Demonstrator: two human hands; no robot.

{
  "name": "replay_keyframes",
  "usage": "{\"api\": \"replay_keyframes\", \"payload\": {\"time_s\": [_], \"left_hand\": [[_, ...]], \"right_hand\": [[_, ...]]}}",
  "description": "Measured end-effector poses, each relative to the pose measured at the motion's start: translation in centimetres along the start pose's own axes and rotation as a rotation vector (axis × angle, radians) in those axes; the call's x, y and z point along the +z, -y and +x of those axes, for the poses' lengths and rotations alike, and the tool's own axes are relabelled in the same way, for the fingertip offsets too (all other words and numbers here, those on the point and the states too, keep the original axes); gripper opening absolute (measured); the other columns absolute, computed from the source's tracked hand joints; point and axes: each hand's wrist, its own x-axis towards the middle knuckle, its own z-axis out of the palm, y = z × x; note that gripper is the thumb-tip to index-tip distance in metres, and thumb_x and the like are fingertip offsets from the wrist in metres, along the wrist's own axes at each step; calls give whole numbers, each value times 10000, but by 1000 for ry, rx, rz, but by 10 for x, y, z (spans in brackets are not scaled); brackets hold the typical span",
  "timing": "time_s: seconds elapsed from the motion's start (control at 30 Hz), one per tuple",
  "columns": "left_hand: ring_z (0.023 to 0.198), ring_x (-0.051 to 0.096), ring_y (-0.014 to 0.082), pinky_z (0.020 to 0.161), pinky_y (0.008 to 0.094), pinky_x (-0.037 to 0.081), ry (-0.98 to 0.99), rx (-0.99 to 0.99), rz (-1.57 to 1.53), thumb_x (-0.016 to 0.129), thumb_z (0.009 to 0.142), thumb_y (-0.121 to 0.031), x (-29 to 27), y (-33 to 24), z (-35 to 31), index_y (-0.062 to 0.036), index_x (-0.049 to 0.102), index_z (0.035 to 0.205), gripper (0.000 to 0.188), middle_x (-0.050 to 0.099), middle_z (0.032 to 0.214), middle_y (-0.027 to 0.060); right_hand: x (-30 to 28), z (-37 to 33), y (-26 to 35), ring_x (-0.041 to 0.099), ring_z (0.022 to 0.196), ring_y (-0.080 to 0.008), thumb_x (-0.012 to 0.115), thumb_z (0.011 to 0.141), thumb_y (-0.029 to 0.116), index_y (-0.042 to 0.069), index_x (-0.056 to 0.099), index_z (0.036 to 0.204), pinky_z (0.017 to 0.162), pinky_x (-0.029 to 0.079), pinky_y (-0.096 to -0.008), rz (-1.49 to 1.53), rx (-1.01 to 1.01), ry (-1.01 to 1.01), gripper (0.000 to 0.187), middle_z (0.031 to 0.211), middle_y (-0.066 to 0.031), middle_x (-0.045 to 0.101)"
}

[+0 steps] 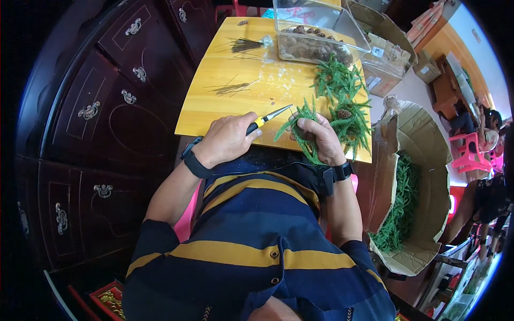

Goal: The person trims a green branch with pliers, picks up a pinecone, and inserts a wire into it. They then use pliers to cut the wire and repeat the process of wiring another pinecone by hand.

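My left hand [229, 138] is closed around needle-nose pliers [262, 121] with yellow and black handles. The metal jaws point to the right, their tip close beside a green artificial pine sprig [304, 113]. Between the thumb and fingers of my right hand [321, 135] I pinch that sprig over the table's near edge; a thin wire seems to stand up near the plier tip. Just right of my right hand lies a pile of finished-looking pine greenery [350, 128] with a brown pine cone [343, 114] in it. Some of my right fingers are hidden behind the sprig.
On the yellow table [214, 115] lie thin dark wires [230, 88], a wire bundle [245, 45] and white scraps. A clear bin [316, 51] of pine cones stands at the back. Right is a cardboard box [423, 134] of greenery; left, dark cabinets [101, 155]. People sit far right.
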Motion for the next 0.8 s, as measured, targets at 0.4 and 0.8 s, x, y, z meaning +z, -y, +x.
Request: {"api": "replay_keyframes", "payload": {"time_s": [0.4,0.8], "left_hand": [[865,654,429,729,507,503,-41,66,25,649,929,-251,1,-2,-3,-41,583,1078,267,669,901,217],[878,650,411,732,501,503,-29,30,120,653,926,-244,-3,-7,-1,-43,571,1080,266,656,909,195]], "right_hand": [[2,3,-4,668,768,-103,720,904,124,29,705,1051,760,558,-274,-34,-69,-113,175,911,-26,728],[5,3,-5,650,723,-92,722,900,114,37,690,1006,700,548,-253,-81,-116,-169,135,890,-29,718]]}}
